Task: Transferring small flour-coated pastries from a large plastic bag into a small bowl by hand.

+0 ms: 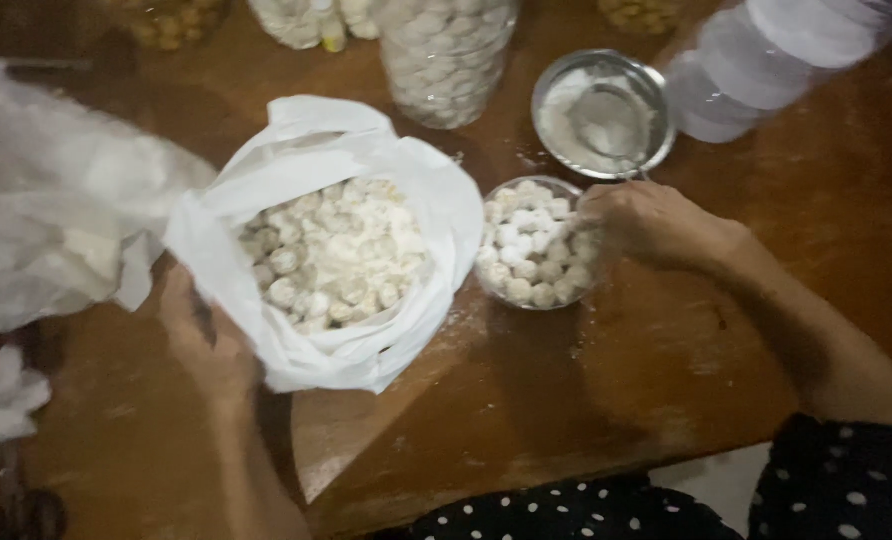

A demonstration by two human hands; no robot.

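- The left hand [206,335] grips the lower left edge of a white plastic bag [426,200], fingers closed on the crumpled film and partly hidden under it.
- The bag stands open on the brown wooden table [586,400], its rim folded outward; inside lie small round balls [331,255] dusted in white powder, with loose powder heaped toward the upper right.
- The right hand [656,225] rests on the right rim of a small clear round tub [536,245], fingers curled over the edge; whether they pinch a ball or only the rim, I cannot tell.
- The tub sits just beside the bag, on its right, almost touching it, and is filled nearly to the top with the same powdered balls.
- Just behind the tub stands a shiny round metal bowl [603,115] holding white powder.
- A clear plastic jar [448,60] full of pale balls stands behind the bag, left of the metal bowl.
- At the upper right a blurred clear bottle [766,60] with a pale band lies tilted across the corner.
- More crumpled white plastic [46,220] covers the left side of the table.
- Powder smears the wood between bag and tub.
- A dark sleeve with white dots [846,480] shows at the bottom right.
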